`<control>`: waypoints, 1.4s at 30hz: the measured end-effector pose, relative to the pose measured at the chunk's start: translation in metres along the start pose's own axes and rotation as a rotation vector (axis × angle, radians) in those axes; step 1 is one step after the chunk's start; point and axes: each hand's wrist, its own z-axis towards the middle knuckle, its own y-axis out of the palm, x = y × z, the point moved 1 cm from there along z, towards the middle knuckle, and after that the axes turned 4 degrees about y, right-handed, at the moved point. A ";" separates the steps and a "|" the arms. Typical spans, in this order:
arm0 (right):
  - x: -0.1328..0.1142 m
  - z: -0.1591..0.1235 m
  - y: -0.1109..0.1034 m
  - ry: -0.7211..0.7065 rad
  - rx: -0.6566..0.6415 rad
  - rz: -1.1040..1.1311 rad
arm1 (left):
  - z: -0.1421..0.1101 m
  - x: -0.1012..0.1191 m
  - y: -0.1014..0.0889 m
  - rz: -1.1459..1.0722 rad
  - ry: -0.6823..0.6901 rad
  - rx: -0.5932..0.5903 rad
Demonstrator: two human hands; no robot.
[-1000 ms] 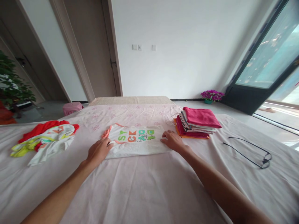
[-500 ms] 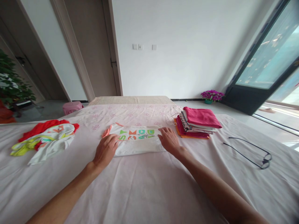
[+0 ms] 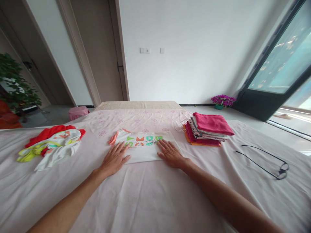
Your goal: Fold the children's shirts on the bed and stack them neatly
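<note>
A folded white shirt (image 3: 143, 149) with colourful letters and orange trim lies on the pale pink sheet (image 3: 150, 194) in the middle. My left hand (image 3: 114, 159) rests flat on its left end, fingers spread. My right hand (image 3: 170, 154) lies flat on its right end, fingers stretched out. Neither hand grips anything.
A stack of folded clothes (image 3: 206, 131), pink on top, sits right of the shirt. A loose heap of red, white and yellow garments (image 3: 51, 145) lies at the left. A black cable (image 3: 266, 160) trails at the right. A pink stool (image 3: 77, 112), a plant (image 3: 17, 87) and potted purple flowers (image 3: 223, 101) stand on the floor beyond the bed.
The shirt's near part has been folded over, so it is narrower. Both hands moved inward from its ends and now lie flat on it.
</note>
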 end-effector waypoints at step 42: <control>-0.008 0.080 -0.016 -0.044 0.133 0.182 | 0.112 -0.079 -0.024 -0.317 -0.454 -0.009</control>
